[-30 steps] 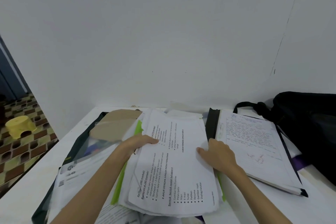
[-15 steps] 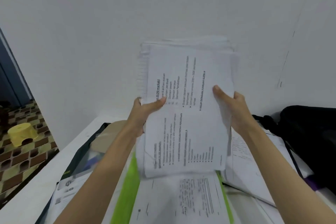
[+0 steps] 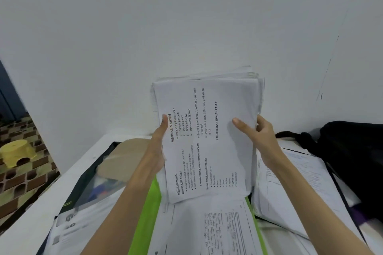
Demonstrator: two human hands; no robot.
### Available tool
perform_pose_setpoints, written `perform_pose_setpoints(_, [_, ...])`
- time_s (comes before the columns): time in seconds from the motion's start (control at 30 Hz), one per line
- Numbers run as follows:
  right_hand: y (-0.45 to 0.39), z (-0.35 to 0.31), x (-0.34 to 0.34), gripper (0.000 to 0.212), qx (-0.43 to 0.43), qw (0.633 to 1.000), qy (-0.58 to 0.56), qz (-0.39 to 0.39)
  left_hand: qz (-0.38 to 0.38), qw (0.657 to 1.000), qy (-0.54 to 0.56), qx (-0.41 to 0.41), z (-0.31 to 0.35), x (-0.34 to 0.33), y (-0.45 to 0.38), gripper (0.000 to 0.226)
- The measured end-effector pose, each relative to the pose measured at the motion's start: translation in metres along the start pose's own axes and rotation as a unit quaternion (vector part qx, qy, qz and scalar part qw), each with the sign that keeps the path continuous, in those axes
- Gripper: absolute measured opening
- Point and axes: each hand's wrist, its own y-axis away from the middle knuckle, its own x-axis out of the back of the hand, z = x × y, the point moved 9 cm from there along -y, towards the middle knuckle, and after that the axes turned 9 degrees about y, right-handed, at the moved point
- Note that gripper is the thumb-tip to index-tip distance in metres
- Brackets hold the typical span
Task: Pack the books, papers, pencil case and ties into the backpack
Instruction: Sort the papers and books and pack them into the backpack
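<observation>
Compared with half a second ago, the stack of papers sits lower in the head view and its bottom edge now meets the sheets lying on the bench, having been flat on the pile a full second ago. Both hands hold the stack upright, printed face toward the camera, text running sideways. Left hand grips the left edge, thumb laid along the front sheet and the other fingers hidden behind. Right hand grips the right edge, thumb pressed on the front sheet and fingers curled round the back. Directly below the stack lies a handwritten sheet on a lime-green folder. Left of these, a clear plastic folder with a brown envelope on top rests on the bench. Right of the stack lies an open book with written pages. Black backpack stands at the right edge of the bench, against the white wall, well apart from the stack. A yellow stool stands on the tiled floor at left.
</observation>
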Motion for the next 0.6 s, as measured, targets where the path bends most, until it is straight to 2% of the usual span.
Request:
perform_pose_setpoints(0.07, [-0.001, 0.007, 0.003, 0.038, -0.012, 1.0, -0.015, 0.01, -0.004, 1.0, -0.007, 0.006, 0.001, -0.005, 0.002, 0.072])
perform_pose_setpoints(0.2, [0.003, 0.015, -0.001, 0.026, -0.033, 0.999, -0.018, 0.001, 0.021, 0.995, -0.074, -0.058, 0.01, 0.004, -0.004, 0.113])
perform_pose_setpoints(0.27, [0.004, 0.012, -0.002, 0.012, -0.017, 0.999, -0.013, 0.037, 0.035, 0.994, -0.062, -0.08, 0.012, 0.001, -0.005, 0.114])
perform_pose_setpoints(0.3, [0.005, 0.006, -0.002, 0.011, 0.0, 0.998, -0.01, 0.061, 0.049, 0.993, -0.05, -0.09, 0.013, 0.003, -0.006, 0.114])
perform_pose_setpoints(0.37, [0.004, -0.01, -0.001, 0.012, 0.036, 0.994, -0.001, 0.099, 0.076, 0.989, -0.04, -0.119, 0.022, 0.001, -0.007, 0.11])
perform_pose_setpoints(0.5, [-0.001, -0.028, -0.014, 0.013, 0.068, 0.991, -0.001, 0.113, 0.089, 0.972, -0.027, -0.217, 0.051, -0.005, -0.005, 0.067])
perform_pose_setpoints(0.53, [-0.002, -0.024, -0.019, 0.014, 0.059, 0.993, -0.009, 0.106, 0.098, 0.969, -0.037, -0.225, 0.053, 0.0, -0.007, 0.064])
perform_pose_setpoints(0.6, [-0.004, -0.003, -0.028, 0.017, 0.019, 0.996, -0.021, 0.081, 0.113, 0.969, -0.073, -0.205, 0.047, 0.014, -0.011, 0.074])
